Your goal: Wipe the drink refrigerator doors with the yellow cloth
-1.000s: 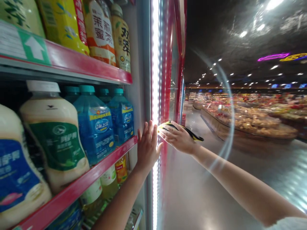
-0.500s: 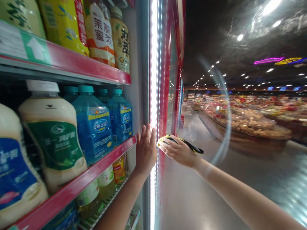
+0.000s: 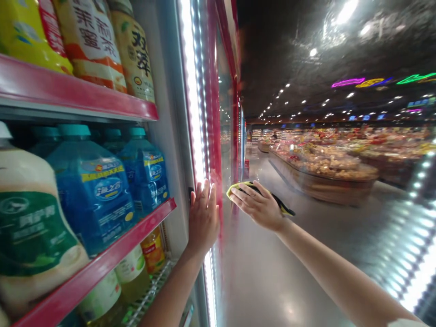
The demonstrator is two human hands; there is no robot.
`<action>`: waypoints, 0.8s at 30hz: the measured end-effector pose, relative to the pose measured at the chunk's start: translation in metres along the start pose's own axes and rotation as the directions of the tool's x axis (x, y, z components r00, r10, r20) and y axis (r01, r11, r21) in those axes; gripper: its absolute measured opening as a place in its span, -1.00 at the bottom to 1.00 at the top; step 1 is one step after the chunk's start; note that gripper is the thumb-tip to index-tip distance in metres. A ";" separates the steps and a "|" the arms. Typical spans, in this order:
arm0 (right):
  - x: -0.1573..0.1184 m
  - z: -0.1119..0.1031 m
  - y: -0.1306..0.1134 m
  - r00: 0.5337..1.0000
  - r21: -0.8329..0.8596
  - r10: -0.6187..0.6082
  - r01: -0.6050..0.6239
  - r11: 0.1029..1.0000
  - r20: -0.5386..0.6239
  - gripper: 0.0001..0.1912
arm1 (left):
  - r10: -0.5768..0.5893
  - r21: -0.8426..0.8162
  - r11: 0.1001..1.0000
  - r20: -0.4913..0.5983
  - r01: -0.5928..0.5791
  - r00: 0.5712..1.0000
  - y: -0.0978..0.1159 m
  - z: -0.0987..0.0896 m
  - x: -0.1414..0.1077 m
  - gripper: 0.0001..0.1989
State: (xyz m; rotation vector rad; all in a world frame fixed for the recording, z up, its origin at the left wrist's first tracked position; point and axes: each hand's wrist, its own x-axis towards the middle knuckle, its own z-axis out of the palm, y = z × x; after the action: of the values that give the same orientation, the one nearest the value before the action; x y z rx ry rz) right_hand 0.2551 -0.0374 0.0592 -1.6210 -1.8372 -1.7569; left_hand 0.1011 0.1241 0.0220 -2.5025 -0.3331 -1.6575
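My left hand (image 3: 203,217) rests against the lit edge strip (image 3: 210,286) of the fridge, its fingers pointing up and nothing in it. To its right, my right hand (image 3: 260,206) lies flat over a yellow and black cloth (image 3: 284,206), pressing it on a clear glass surface. Part of the cloth shows above the fingers and beyond the wrist side; the rest is under the palm.
On the left, fridge shelves with red edges (image 3: 112,259) hold blue bottles (image 3: 98,186), a green-labelled bottle (image 3: 30,227) and tea bottles (image 3: 134,50). A red door frame (image 3: 235,45) stands ahead. Food displays (image 3: 327,177) stand beyond the glass.
The view has turned right, so the shelves and lit strip sit further left. My right hand and the cloth have moved slightly right relative to the strip and my left hand.
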 end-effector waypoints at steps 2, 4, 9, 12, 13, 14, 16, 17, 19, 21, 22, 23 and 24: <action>0.000 -0.006 0.015 0.992 -0.014 0.122 -0.122 0.992 -0.015 -0.52 | 0.014 -0.006 1.000 0.001 -0.014 1.000 0.006 0.003 0.002 -0.20; -0.005 -0.011 0.023 0.966 -0.043 0.253 -0.255 0.966 -0.048 -0.47 | 0.039 -0.010 0.999 0.011 -0.039 0.999 0.012 0.007 0.002 -0.17; -0.036 -0.010 0.000 0.925 -0.072 0.364 -0.372 0.925 -0.107 -0.43 | 0.104 -0.033 0.994 0.043 -0.103 0.994 0.026 0.017 -0.001 -0.10; -0.038 -0.011 0.000 0.944 -0.038 0.325 -0.328 0.944 -0.062 -0.42 | 0.124 -0.066 0.990 0.051 -0.121 0.991 0.033 0.023 0.000 -0.09; -0.036 -0.013 0.006 0.951 -0.031 0.306 -0.308 0.951 -0.047 -0.43 | 0.126 -0.076 0.990 0.050 -0.122 0.991 0.036 0.026 0.002 -0.08; -0.034 -0.015 0.015 0.954 -0.031 0.298 -0.299 0.954 -0.040 -0.43 | 0.127 -0.084 0.989 0.046 -0.123 0.991 0.040 0.028 0.004 -0.08; -0.036 -0.020 0.032 0.939 -0.054 0.338 -0.341 0.939 -0.056 -0.43 | 0.133 -0.096 0.987 0.034 -0.129 0.991 0.049 0.031 0.008 -0.08; -0.040 -0.022 0.037 0.920 -0.075 0.383 -0.390 0.918 -0.085 -0.42 | 0.137 -0.101 0.986 0.028 -0.133 0.990 0.054 0.033 0.009 -0.08; -0.054 -0.024 0.037 0.859 -0.116 0.483 -0.504 0.856 -0.170 -0.39 | 0.146 -0.115 0.983 0.024 -0.142 0.989 0.063 0.035 0.010 -0.09; -0.070 -0.024 0.024 0.816 -0.127 0.536 -0.568 0.813 -0.218 -0.37 | 0.151 -0.128 0.981 0.031 -0.146 0.988 0.070 0.037 0.010 -0.08; -0.075 -0.022 0.016 0.817 -0.118 0.539 -0.567 0.815 -0.208 -0.36 | 0.152 -0.133 0.980 0.034 -0.147 0.988 0.073 0.038 0.009 -0.08; -0.077 -0.021 0.010 0.833 -0.101 0.525 -0.546 0.832 -0.176 -0.36 | 0.155 -0.137 0.979 0.036 -0.148 0.987 0.076 0.039 0.009 -0.08; -0.077 -0.020 0.007 0.856 -0.081 0.499 -0.511 0.856 -0.133 -0.37 | 0.156 -0.141 0.979 0.036 -0.150 0.987 0.079 0.041 0.010 -0.08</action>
State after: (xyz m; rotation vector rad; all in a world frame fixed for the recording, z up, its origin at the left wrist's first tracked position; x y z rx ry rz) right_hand 0.2812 -0.0991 0.0163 -1.7964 -1.1294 -1.6799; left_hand 0.1608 0.0577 0.0168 -2.5933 -0.0289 -1.6155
